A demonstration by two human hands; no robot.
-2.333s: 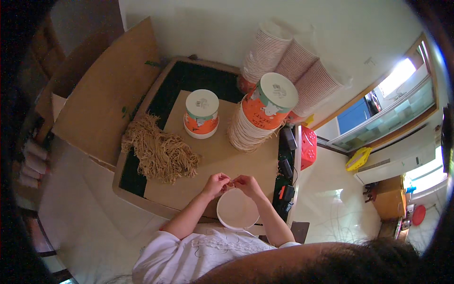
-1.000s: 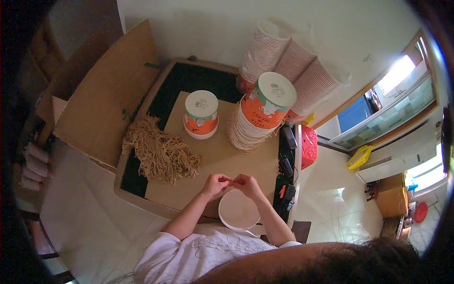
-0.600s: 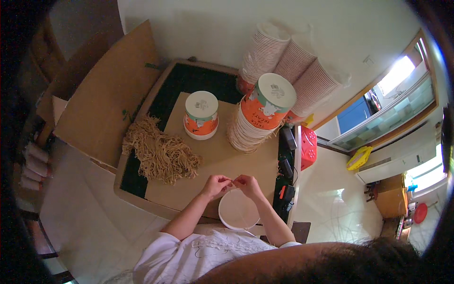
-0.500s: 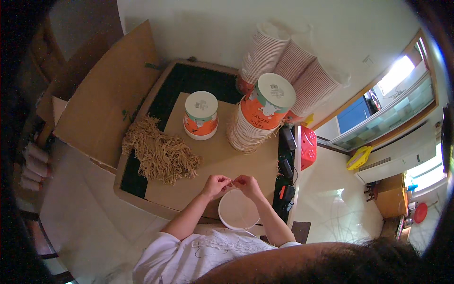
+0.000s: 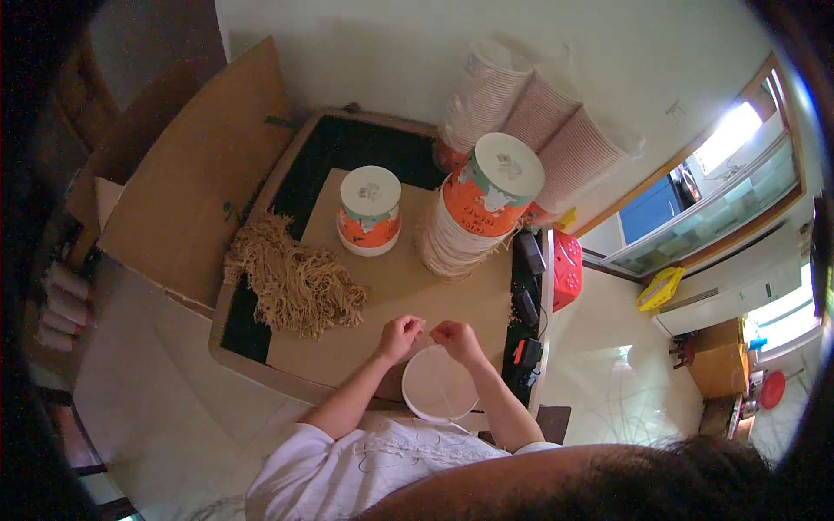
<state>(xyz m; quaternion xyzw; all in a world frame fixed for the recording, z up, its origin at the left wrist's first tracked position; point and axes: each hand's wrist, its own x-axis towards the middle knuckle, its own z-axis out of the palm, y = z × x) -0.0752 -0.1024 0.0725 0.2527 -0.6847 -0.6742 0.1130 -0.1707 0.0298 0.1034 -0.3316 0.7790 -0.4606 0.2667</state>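
A white paper bucket stands open end up against my body at the front edge of the table. Above its far rim, my left hand and my right hand face each other, fingertips pinched and a small gap between them. They hold a thin twine cord, which runs faintly down across the bucket's mouth. Its ends at my fingers are too fine to make out. A loose heap of tan twine cords lies to the left of my hands.
An orange and green printed bucket sits upside down on a cardboard sheet. Right of it stands a stack of upturned buckets. Tall wrapped bucket stacks lean by the wall. Black adapters line the right edge; a cardboard flap rises left.
My hands have drawn slightly apart from a near-touching pinch, the left one rising a little. The buckets and the twine heap have stayed in place.
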